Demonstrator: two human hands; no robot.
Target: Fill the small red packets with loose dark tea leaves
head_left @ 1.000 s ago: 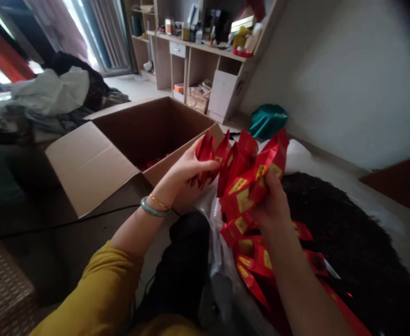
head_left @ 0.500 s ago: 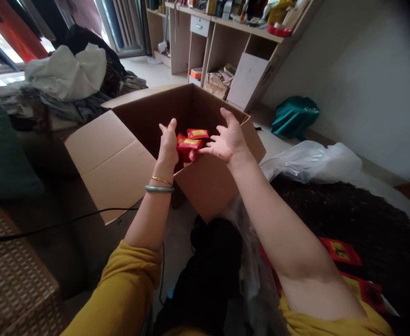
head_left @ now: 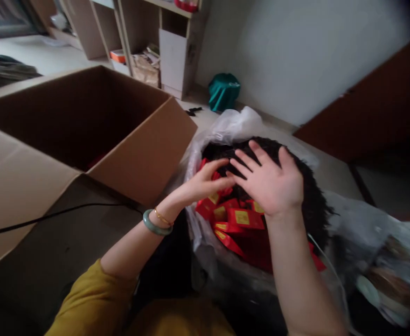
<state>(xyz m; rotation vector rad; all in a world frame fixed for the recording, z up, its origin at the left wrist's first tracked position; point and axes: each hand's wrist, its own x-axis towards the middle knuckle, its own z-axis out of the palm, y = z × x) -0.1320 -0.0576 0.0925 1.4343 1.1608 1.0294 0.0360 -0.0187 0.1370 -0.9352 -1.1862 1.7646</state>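
Note:
My left hand (head_left: 208, 181) is over the near-left part of a plastic-lined container, thumb and fingers apart, with nothing seen in it. Beside it my right hand (head_left: 273, 179) is spread wide, palm showing and holding nothing. Several red packets with yellow labels (head_left: 242, 218) lie below both hands, next to a heap of dark, shredded-looking material (head_left: 311, 186). Clear plastic (head_left: 199, 238) lines the rim around them. To the left stands an open cardboard box (head_left: 149, 154); its inside is mostly dark, with a bit of red low down.
A black cable (head_left: 68, 207) runs across in front of the box. Behind stand a wooden shelf unit (head_left: 173, 56) and a green bundle (head_left: 225, 92) by the wall. A clear plastic bag with things in it (head_left: 390, 275) lies at the right.
Both hands held red packets, then were open over the cardboard box with packets dropping in. Now they are back at the right, empty above the packets. The view has turned right.

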